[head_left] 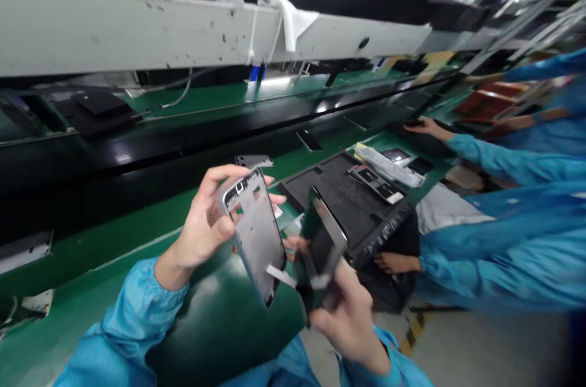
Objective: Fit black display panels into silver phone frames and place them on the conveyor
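Observation:
My left hand (206,228) grips a phone frame (259,231) by its upper left edge, tilted upright above the bench. The frame's flat grey inner side faces me, with dark edges and a cut-out near its top. My right hand (348,307) is closed on a dark, glossy phone screen (320,237), which is smeared by motion. The screen stands on edge, to the right of the frame. A white strip (281,276) spans the gap between frame and screen. Whether it joins them I cannot tell.
A black foam tray (315,182) carries phone parts (375,182) and a clear plastic bag (389,164). Further parts lie along the dark belt (123,158) and green bench (201,289). Co-workers in blue sleeves (494,240) are on the right. A grey beam (114,27) crosses above.

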Demonstrator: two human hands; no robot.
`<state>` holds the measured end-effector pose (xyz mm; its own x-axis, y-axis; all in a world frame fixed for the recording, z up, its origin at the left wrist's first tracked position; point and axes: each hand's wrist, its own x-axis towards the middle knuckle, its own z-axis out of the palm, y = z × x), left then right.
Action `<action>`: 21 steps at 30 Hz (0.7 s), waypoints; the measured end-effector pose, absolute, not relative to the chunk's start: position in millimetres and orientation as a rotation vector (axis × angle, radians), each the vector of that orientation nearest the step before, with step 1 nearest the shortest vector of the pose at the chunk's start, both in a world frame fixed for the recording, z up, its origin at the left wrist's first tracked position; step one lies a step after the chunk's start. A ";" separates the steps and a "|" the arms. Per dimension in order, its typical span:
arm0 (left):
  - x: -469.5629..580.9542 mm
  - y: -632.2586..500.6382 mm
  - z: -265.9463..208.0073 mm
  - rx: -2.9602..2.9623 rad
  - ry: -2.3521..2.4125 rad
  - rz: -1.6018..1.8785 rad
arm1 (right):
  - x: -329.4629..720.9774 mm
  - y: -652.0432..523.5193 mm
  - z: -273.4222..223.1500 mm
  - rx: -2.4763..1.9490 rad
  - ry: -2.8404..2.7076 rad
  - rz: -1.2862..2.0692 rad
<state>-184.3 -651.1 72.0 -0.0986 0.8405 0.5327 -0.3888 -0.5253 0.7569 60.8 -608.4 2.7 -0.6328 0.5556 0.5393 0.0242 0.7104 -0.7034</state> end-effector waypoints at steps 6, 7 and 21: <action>-181.2 -631.7 63.9 1.306 0.853 1.807 | 31.7 -595.0 -2.1 -0.490 -1.858 1.249; -179.9 -629.6 63.1 1.305 0.904 1.808 | 27.6 -593.6 -5.3 -0.500 -1.846 1.281; -198.7 -617.6 58.0 1.457 0.960 1.774 | 13.1 -590.6 -11.6 -0.523 -1.843 1.412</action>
